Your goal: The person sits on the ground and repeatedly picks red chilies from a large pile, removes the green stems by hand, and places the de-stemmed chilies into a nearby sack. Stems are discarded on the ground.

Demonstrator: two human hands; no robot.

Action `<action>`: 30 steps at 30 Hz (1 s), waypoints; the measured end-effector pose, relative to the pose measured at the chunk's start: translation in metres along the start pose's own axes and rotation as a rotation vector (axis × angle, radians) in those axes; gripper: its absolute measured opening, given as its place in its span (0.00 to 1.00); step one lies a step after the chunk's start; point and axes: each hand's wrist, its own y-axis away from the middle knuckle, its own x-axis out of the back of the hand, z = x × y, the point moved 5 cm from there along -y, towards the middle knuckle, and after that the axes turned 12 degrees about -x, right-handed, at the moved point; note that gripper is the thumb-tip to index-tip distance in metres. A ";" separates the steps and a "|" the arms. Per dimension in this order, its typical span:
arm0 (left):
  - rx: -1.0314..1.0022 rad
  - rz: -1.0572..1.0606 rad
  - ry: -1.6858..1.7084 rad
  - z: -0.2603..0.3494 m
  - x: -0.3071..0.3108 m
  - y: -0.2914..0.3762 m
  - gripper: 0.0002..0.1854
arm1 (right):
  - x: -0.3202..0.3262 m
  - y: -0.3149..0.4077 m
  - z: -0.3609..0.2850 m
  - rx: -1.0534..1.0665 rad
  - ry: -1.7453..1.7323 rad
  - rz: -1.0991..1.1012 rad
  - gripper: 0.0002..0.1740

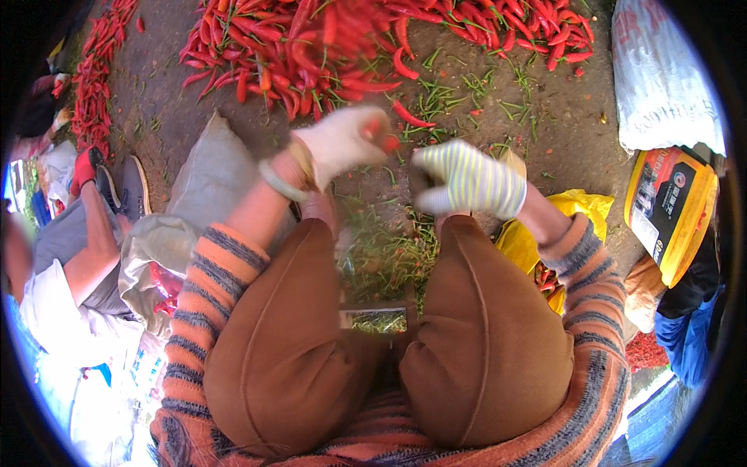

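Note:
My left hand (344,143), in a white glove blurred by motion, holds something red (390,143) that looks like chili pepper; how many pieces cannot be told. To its right, my right hand (473,178) wears a striped knit glove. Its fingers are curled, and whatever may be between them is hidden. Beyond both hands lies a heap of red chili peppers (280,58) on the ground. One single chili (411,114) rests apart from it, just past the gap between my hands. Green stems (449,99) litter the ground there, and more stems (385,251) lie between my legs.
On the left, a pale sack (204,169) lies by an open bag (146,245) with red peppers inside. Another person's red-gloved hand (84,169) is beyond. At right are a yellow bag (578,204) holding chilies, a yellow-and-black container (671,204) and a white sack (659,76).

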 end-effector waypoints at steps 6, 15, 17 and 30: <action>-0.156 0.100 -0.314 0.009 0.016 -0.001 0.11 | 0.005 -0.019 0.024 -0.084 0.221 0.380 0.16; -0.181 -0.017 -0.757 0.023 -0.007 -0.010 0.10 | 0.006 -0.044 0.018 0.083 0.119 0.669 0.13; -0.126 0.007 -0.792 0.024 -0.008 -0.007 0.09 | 0.002 -0.048 0.015 0.053 0.223 0.734 0.11; -0.575 0.257 -0.849 0.067 0.002 0.003 0.09 | 0.019 -0.033 0.058 -0.130 0.224 0.337 0.19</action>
